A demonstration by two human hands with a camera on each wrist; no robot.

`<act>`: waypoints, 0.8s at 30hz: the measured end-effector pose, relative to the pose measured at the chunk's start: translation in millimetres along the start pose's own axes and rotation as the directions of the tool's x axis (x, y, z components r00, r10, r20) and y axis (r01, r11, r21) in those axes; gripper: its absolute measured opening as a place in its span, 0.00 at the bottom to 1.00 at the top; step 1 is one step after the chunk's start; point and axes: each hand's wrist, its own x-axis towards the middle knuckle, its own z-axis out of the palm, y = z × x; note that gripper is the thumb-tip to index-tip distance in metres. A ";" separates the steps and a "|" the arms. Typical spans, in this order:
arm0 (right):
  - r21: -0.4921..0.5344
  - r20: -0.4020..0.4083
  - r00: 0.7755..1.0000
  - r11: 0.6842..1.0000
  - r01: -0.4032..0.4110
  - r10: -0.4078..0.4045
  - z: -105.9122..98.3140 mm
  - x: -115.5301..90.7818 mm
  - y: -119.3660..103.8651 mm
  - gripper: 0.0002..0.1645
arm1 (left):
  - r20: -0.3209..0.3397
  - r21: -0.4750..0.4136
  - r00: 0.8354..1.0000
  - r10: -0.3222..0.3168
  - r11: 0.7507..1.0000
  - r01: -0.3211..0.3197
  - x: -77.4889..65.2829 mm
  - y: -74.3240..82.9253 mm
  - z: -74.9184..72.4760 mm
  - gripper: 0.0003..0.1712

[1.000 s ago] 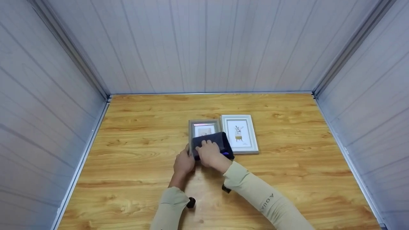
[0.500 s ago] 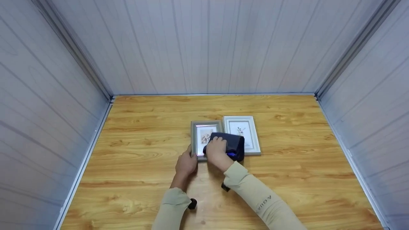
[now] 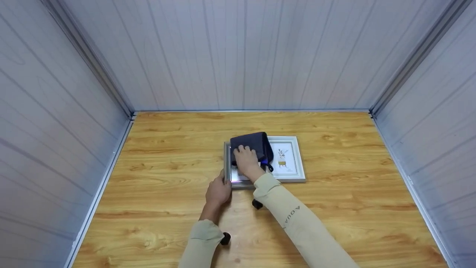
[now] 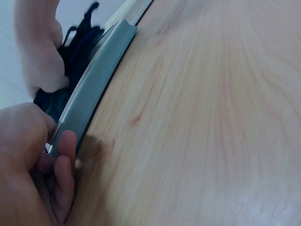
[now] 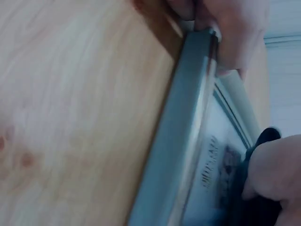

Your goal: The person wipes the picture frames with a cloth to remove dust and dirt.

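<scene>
A grey picture frame (image 3: 243,185) lies flat on the wooden table, its picture partly covered. My left hand (image 3: 218,190) grips the frame's near left corner; in the left wrist view its curled fingers (image 4: 66,176) sit against the frame's side. Over the far part of the frame my right hand (image 3: 246,159) holds a folded dark navy cloth (image 3: 253,140), pressing it on the glass. Printed lettering and part of the picture show beside the cloth in the right wrist view. The right fingertips are partly hidden in the cloth there.
Close against the grey frame's right side lies a white picture frame (image 3: 300,160) with a potted-plant print. Pale panelled walls (image 3: 243,56) enclose the wooden tabletop (image 3: 167,156) at the back and both sides.
The right hand has swept the cloth from the grey frame's lower part to the right, then up and left to its far end. The left hand keeps its grip on the corner.
</scene>
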 end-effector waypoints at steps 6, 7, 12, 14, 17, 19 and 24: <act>0.020 -0.114 0.987 0.993 0.115 -0.112 10.5 -15.0 -6.1 0.30 | -0.003 -0.002 1.000 0.022 1.000 -0.022 -1.1 0.5 -0.1 0.26; 0.021 -0.131 0.983 0.991 0.129 -0.126 11.3 -19.8 -7.4 0.31 | -0.006 -0.002 1.000 0.023 1.000 -0.023 -1.1 0.3 -0.3 0.26; 0.013 -0.146 0.974 0.984 0.175 -0.172 9.0 -54.6 -16.2 0.34 | -0.014 -0.001 1.000 0.020 1.000 -0.020 -0.8 -0.5 -1.5 0.29; 0.032 -0.145 0.975 0.984 0.176 -0.170 8.0 -69.3 -19.9 0.33 | -0.016 -0.004 1.000 0.014 1.000 -0.014 -0.7 -0.6 -1.9 0.30; 0.082 -0.141 0.981 0.986 0.145 -0.133 6.5 -88.8 -24.0 0.32 | -0.016 -0.010 1.000 0.009 1.000 -0.010 0.1 -0.2 -1.6 0.30; 0.116 -0.148 0.984 0.986 0.116 -0.099 5.8 -100.5 -25.0 0.32 | -0.018 -0.017 1.000 0.001 1.000 -0.001 0.3 0.2 -0.9 0.30; 0.177 -0.172 0.984 0.982 0.069 -0.039 5.5 -136.5 -17.4 0.38 | -0.017 -0.031 1.000 -0.005 0.999 0.004 -2.1 1.6 1.6 0.30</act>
